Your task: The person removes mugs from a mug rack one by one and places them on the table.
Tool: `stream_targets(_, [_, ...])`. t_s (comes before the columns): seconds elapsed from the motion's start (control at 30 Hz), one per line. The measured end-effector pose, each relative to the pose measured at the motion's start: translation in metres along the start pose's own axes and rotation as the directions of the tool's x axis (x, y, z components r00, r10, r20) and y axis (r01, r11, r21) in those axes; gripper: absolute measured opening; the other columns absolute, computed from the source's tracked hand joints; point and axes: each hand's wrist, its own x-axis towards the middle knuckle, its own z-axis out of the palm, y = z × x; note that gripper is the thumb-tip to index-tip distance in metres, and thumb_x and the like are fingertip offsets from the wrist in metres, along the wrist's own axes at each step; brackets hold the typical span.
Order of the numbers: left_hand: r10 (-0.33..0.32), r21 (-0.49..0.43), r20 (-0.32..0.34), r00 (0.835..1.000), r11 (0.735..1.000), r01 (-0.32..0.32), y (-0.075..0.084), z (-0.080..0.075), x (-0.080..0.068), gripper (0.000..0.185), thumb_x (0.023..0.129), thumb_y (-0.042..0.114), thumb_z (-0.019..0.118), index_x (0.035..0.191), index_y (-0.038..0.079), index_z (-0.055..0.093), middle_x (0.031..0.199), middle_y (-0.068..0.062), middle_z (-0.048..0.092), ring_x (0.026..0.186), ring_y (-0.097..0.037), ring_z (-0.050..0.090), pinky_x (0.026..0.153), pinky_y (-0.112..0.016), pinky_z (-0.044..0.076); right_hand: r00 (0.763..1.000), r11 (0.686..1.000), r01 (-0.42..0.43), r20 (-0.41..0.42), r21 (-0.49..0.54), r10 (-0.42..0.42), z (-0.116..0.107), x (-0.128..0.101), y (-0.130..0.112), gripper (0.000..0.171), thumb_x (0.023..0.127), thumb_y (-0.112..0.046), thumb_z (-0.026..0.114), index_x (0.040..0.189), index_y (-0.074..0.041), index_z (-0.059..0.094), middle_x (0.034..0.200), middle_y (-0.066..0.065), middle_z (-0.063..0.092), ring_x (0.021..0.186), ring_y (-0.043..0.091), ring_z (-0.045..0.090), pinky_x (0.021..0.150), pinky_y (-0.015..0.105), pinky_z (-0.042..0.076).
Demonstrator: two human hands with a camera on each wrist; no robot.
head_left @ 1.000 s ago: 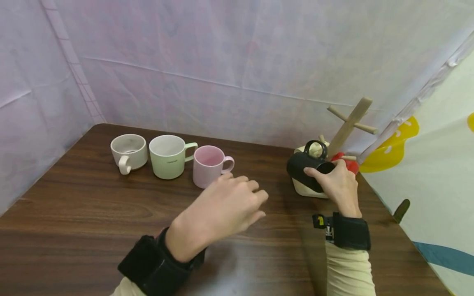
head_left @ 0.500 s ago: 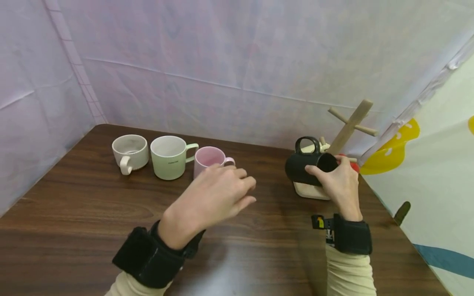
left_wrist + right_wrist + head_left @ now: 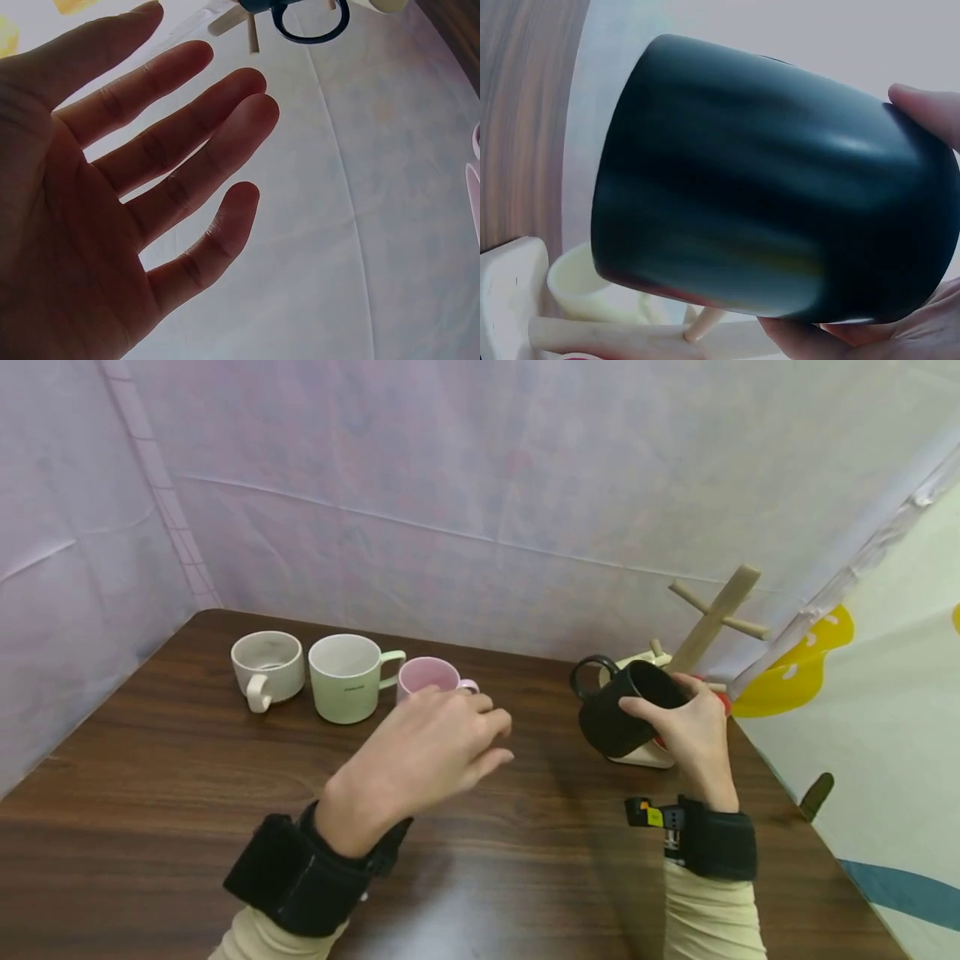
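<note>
My right hand (image 3: 697, 739) grips a black mug (image 3: 618, 714) near its rim, thumb on one side and fingers on the other. The mug tilts with its mouth up toward the hand and its handle to the left. It is held in front of a wooden mug tree (image 3: 712, 618); in the right wrist view the mug (image 3: 765, 180) fills most of the picture. My left hand (image 3: 420, 756) hovers over the table, holding nothing, its fingers loosely bent and spread in the left wrist view. Behind it a pink mug (image 3: 427, 673) is partly hidden.
Left of the pink mug stand a pale green mug (image 3: 345, 689) and a white mug (image 3: 270, 668) on the brown table (image 3: 187, 777). A cream mug (image 3: 592, 289) and a mostly hidden red item (image 3: 722, 700) are at the mug tree. A fabric wall (image 3: 450, 485) closes off the back.
The black mug has turned in my right hand's grip: its handle swung from the top to the left and its mouth tipped up. My left hand has shifted slightly left.
</note>
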Motion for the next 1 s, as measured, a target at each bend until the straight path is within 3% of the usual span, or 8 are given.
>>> stream_targets(0.13, [-0.026, -0.012, -0.003, 1.0, 1.0, 0.026, -0.005, -0.002, -0.002, 0.019, 0.09, 0.031, 0.079, 0.089, 0.014, 0.07, 0.083, 0.004, 0.064, 0.072, -0.013, 0.064, 0.065, -0.035, 0.053, 0.999, 1.0, 0.015, 0.032, 0.027, -0.015, 0.001, -0.001, -0.002, 0.084, 0.082, -0.028, 0.085, 0.148, 0.003, 0.043, 0.131, 0.024, 0.055, 0.104, 0.026, 0.056, 0.068, 0.016, 0.049])
stream_targets(0.23, [-0.057, -0.02, -0.001, 0.998, 0.998, 0.057, -0.009, -0.003, -0.004, 0.019, 0.09, 0.031, 0.079, 0.091, 0.015, 0.071, 0.086, 0.004, 0.065, 0.072, -0.015, 0.065, 0.063, -0.037, 0.054, 0.999, 0.999, 0.031, 0.038, 0.017, -0.032, 0.003, -0.003, -0.006, 0.085, 0.08, -0.026, 0.086, 0.148, 0.002, 0.044, 0.131, 0.024, 0.056, 0.106, 0.028, 0.055, 0.076, 0.022, 0.049])
stream_targets(0.37, [-0.103, -0.061, 0.022, 0.994, 0.993, 0.104, -0.016, -0.003, -0.005, 0.017, 0.09, 0.029, 0.079, 0.091, 0.015, 0.071, 0.088, 0.005, 0.068, 0.074, -0.015, 0.065, 0.063, -0.039, 0.055, 0.997, 0.998, 0.056, 0.047, -0.012, -0.055, 0.004, -0.007, -0.014, 0.087, 0.078, -0.025, 0.087, 0.147, 0.003, 0.044, 0.136, 0.026, 0.054, 0.116, 0.036, 0.052, 0.093, 0.041, 0.043])
stream_targets(0.5, [-0.14, -0.101, 0.046, 0.989, 0.984, 0.144, -0.022, -0.001, -0.005, 0.015, 0.091, 0.027, 0.079, 0.089, 0.015, 0.07, 0.086, 0.006, 0.066, 0.074, -0.014, 0.064, 0.062, -0.038, 0.053, 0.996, 0.997, 0.067, 0.066, -0.024, -0.065, 0.006, -0.011, -0.021, 0.09, 0.077, -0.026, 0.088, 0.149, 0.003, 0.042, 0.14, 0.026, 0.052, 0.119, 0.039, 0.05, 0.099, 0.052, 0.039])
stream_targets(0.73, [-0.167, -0.101, 0.06, 0.984, 0.98, 0.173, -0.028, 0.002, -0.006, 0.015, 0.089, 0.027, 0.081, 0.088, 0.016, 0.07, 0.079, 0.006, 0.058, 0.069, -0.011, 0.058, 0.059, -0.034, 0.05, 0.991, 0.995, 0.102, 0.083, 0.004, -0.102, 0.011, -0.017, -0.03, 0.085, 0.078, -0.024, 0.088, 0.147, 0.002, 0.045, 0.135, 0.024, 0.055, 0.114, 0.037, 0.053, 0.094, 0.047, 0.041])
stream_targets(1.0, [-0.178, -0.11, 0.069, 0.982, 0.977, 0.185, -0.031, 0.004, -0.007, 0.014, 0.089, 0.027, 0.08, 0.091, 0.016, 0.072, 0.082, 0.006, 0.061, 0.07, -0.01, 0.059, 0.059, -0.034, 0.05, 0.985, 0.99, 0.143, 0.092, 0.005, -0.143, 0.02, -0.021, -0.038, 0.076, 0.076, -0.018, 0.088, 0.139, 0.0, 0.051, 0.126, 0.02, 0.06, 0.108, 0.033, 0.056, 0.091, 0.044, 0.042])
